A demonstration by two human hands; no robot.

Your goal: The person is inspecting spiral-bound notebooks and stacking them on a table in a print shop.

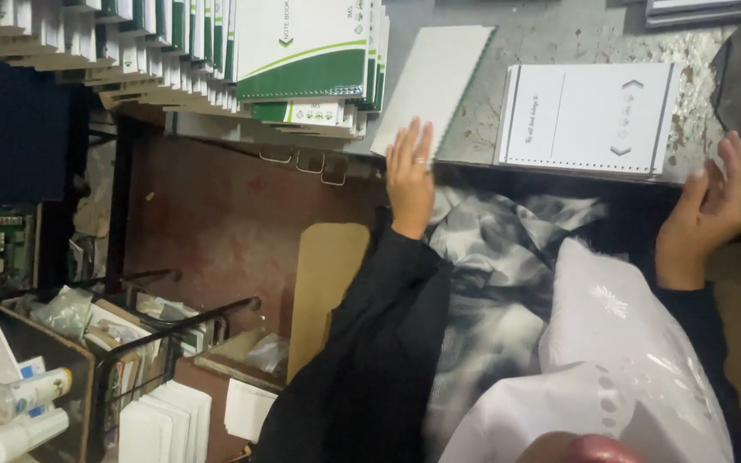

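Tabletop (559, 34) is running along the upper part of the view, grey and worn, and it is carrying everything in play. Spread over its left end, a big fanned stack of green-and-white notebooks (302, 60) is taking up the most room. Next in size, a pile of white punched sheets (589, 116) is lying near the front edge, between the two hands, holes toward the person. A single grey-white sheet (435, 81) is resting tilted, just beside the notebooks and partly over the edge.

Left hand (409, 171) is lying flat and released, fingers together, its tips touching the lower corner of that tilted sheet. Right hand (713, 201) is hovering at the tabletop's edge, well apart from the pile, fingers loosely curled and grasping nothing.

Judging from this, pressing the corner down with flat fingertips and sliding rather than pinching would keep the sheet from creasing, while squaring its punched edge to the pile would keep holes matching.
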